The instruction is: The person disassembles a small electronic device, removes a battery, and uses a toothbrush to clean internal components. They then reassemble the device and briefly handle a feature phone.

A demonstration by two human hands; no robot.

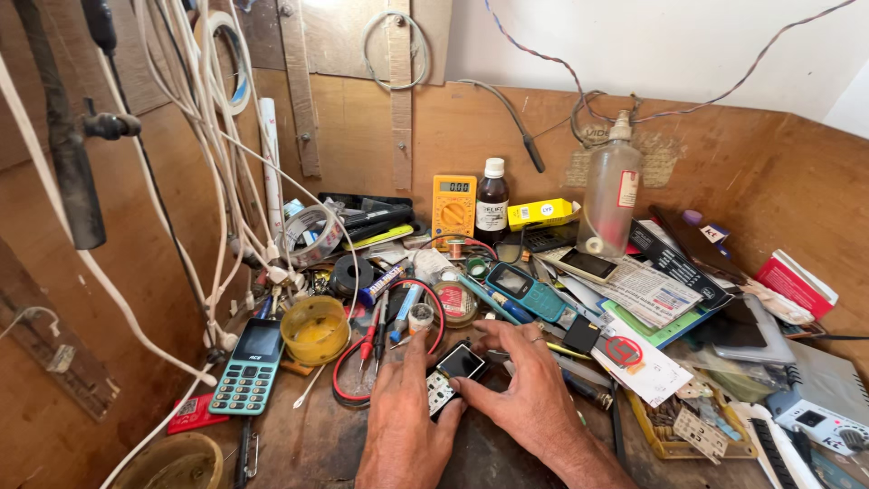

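Both my hands meet at the front middle of a cluttered wooden bench. My left hand (pixel 404 407) and my right hand (pixel 523 385) together grip a small opened phone (pixel 450 376), its dark screen up and its white keypad board showing. Fingers of both hands press on its edges. A teal keypad phone (pixel 250 368) lies left of my left hand. Another teal phone (pixel 525 290) lies just beyond my right hand. Red and black probe leads (pixel 362 358) curl beside my left hand.
A yellow multimeter (pixel 453 204), a dark bottle (pixel 492 201) and a clear spray bottle (pixel 609 195) stand at the back wall. A yellow cup (pixel 315 330), tape rolls, papers and tools crowd the bench. White cables (pixel 213 181) hang at left. A parts tray (pixel 688 426) sits right.
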